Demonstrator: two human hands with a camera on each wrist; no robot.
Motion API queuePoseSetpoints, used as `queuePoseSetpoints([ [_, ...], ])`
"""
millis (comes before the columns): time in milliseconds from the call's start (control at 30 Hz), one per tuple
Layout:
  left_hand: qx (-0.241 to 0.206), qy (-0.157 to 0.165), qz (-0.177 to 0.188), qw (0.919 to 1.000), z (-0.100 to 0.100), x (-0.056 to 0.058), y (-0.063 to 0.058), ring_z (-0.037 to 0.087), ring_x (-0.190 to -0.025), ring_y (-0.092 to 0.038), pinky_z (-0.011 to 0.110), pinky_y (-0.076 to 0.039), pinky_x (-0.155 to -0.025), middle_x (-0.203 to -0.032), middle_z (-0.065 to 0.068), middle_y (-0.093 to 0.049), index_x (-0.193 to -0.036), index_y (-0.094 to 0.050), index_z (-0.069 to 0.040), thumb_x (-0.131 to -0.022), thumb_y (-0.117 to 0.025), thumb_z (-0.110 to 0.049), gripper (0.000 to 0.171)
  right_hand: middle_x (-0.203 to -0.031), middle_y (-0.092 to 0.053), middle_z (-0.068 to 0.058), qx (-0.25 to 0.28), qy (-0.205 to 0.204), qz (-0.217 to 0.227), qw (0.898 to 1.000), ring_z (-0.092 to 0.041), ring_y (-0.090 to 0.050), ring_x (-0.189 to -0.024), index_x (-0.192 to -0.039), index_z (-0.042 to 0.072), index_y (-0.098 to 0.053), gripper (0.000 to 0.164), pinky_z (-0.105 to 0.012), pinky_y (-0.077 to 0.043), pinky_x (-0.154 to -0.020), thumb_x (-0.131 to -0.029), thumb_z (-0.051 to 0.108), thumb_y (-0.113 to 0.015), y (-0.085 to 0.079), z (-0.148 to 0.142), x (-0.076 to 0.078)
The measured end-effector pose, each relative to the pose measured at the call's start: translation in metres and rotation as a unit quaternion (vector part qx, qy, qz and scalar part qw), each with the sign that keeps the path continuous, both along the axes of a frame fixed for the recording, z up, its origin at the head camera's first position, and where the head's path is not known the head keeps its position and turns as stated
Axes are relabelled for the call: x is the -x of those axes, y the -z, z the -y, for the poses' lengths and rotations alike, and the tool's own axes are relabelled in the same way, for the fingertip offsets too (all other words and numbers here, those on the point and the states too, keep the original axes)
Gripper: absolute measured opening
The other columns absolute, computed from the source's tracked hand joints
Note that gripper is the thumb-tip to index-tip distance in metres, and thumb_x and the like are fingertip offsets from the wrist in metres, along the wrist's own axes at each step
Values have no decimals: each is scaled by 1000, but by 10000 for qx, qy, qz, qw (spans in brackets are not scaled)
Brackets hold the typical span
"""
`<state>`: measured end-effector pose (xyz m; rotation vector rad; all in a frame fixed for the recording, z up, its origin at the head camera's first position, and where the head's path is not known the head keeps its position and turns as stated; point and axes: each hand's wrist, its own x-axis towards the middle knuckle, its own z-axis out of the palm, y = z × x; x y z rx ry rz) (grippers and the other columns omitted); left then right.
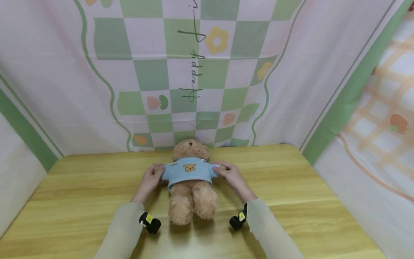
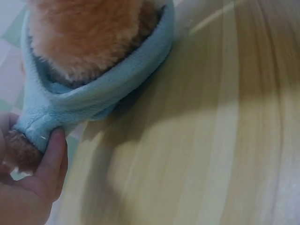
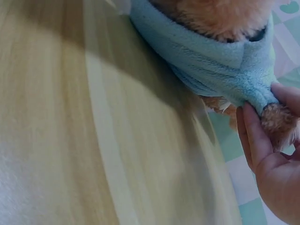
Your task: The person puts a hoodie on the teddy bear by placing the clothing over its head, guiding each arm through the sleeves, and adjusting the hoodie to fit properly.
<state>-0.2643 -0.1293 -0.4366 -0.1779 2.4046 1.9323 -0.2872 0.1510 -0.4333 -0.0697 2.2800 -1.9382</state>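
A brown teddy bear [image 1: 193, 201] in a light blue sweater [image 1: 191, 176] is at the middle of the table, its head toward the back and its legs toward the person. A small bear face decorates the sweater's chest. My left hand [image 1: 153, 177] pinches the sleeve on the left side between thumb and fingers. On the other side, my right hand [image 1: 230, 173] pinches the opposite sleeve the same way. Both arms of the bear are spread outward. In the wrist views, a furry paw [image 2: 21, 152] and the other paw [image 3: 277, 123] poke out of the cuffs.
The wood-grain table [image 1: 275, 187] reaches back to a hanging cloth [image 1: 148, 72] with green and white checks. More patterned cloth [image 1: 385, 118] hangs at the right. Black wrist cameras [image 1: 150, 223] are strapped at both sleeves, close to the bear's feet.
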Motion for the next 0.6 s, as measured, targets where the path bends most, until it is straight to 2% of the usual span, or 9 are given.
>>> queuePoseSetpoints([
  [133,-26,-77,24,10000,1,1,0,10,-89,-53,25,-49,-78,-98,7,-56,-128,-53,4,-101,-43,-17,36,-59,-46,11,43,129,29,9999,-7,-44,-61,-123,-7,-60,38,-24,-45,-68,-91,14,-63,-1,-3,1],
  [233,-71,-138,22,9999,-2,3,0,10,-90,-52,27,-48,-81,-94,3,-53,-129,-54,2,-101,-44,-17,36,-60,-47,11,-9,226,59,9997,-8,-45,-61,-121,-7,-61,37,-24,-46,-68,-91,14,-64,-1,-4,2],
  [333,-75,-179,21,9998,-6,5,-1,16,-99,-54,33,-49,-88,-106,10,-57,-131,-54,-1,-101,-44,-19,37,-62,-48,12,-16,327,112,9994,-6,-47,-62,-122,-6,-60,38,-23,-46,-67,-91,14,-64,-1,-3,3],
  [433,-122,-143,25,9998,-10,9,-2,24,-114,-52,40,-48,-96,-128,17,-53,-133,-51,-1,-101,-44,-22,38,-66,-49,12,62,369,238,9990,-4,-49,-65,-125,-5,-59,40,-21,-47,-68,-91,16,-64,-1,-3,5],
  [600,-436,-157,146,9988,-13,12,-1,25,-108,-56,38,-53,-90,-133,19,-47,-134,-47,-1,-101,-46,-24,40,-71,-50,10,97,251,451,9986,-4,-53,-69,-133,-2,-52,46,-21,-49,-71,-92,17,-63,-1,-4,9],
])
